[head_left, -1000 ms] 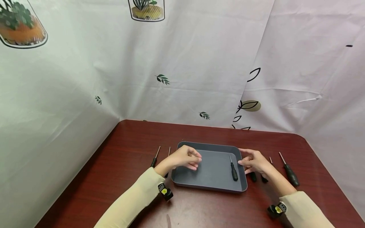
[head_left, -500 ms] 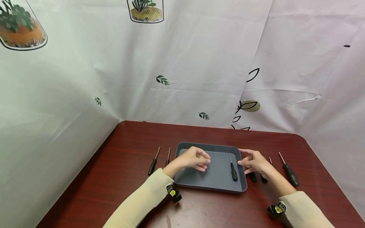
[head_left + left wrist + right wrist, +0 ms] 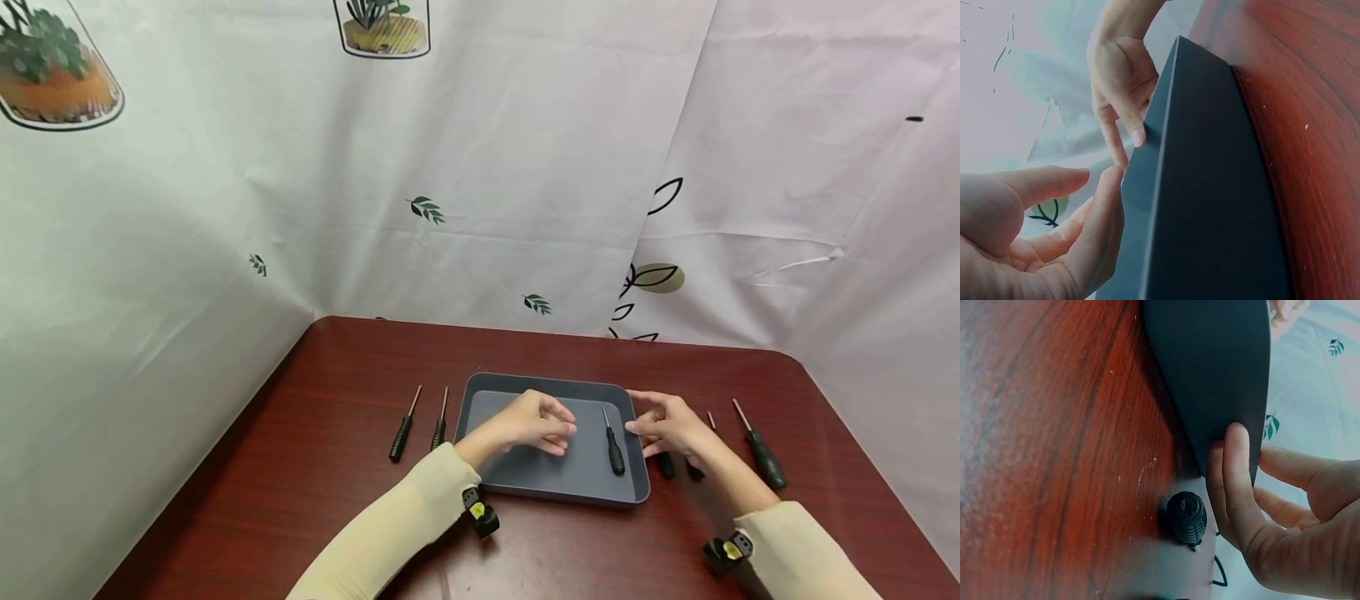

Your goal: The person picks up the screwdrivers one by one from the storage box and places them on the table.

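Note:
A shallow grey baking tray (image 3: 525, 479) lies on the table, with a small black-handled screwdriver (image 3: 614, 450) inside near its right wall. My left hand (image 3: 536, 422) hovers over the tray's middle, holding nothing; its thumb and bent fingers are apart in the left wrist view. With my right hand (image 3: 670, 427) I pinch the tray's right wall. The right wrist view shows fingers (image 3: 1236, 456) against the outer face of that wall and the thumb at its inner side.
Two screwdrivers, one farther out (image 3: 402, 435) and one nearer the tray (image 3: 440, 427), lie left of it. On the right are a large screwdriver (image 3: 763, 458) and two black handles partly hidden by my right hand. Patterned cloth (image 3: 480, 167) hangs behind the dark red table (image 3: 360, 358).
My left hand has moved rightward over the tray, from near its left wall to its middle, uncovering the left screwdrivers. The right hand and the tray stay in place.

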The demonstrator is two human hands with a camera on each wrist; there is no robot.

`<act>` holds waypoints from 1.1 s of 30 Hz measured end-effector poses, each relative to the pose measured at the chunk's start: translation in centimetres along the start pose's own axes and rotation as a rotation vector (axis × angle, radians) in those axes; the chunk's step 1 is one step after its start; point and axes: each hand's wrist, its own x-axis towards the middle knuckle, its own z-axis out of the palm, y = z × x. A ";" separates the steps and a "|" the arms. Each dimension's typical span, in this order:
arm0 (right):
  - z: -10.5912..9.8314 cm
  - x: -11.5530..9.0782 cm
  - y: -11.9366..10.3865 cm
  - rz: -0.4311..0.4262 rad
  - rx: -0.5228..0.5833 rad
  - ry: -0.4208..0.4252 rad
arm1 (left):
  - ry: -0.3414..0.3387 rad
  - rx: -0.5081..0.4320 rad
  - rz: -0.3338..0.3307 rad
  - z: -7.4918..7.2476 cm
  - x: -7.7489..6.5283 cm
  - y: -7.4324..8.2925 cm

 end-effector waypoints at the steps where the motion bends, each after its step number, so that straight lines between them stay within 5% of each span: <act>1: 0.0 0.0 0.0 0.001 0.000 -0.001 | 0.002 -0.004 -0.003 0.1 0.2 -0.1; 16: -0.1 0.2 0.1 0.002 0.020 -0.017 | 0.022 -0.011 -0.058 3.0 2.6 -0.4; 33: -0.1 0.2 0.2 0.003 0.050 -0.028 | 0.099 0.021 -0.088 5.3 3.5 -0.5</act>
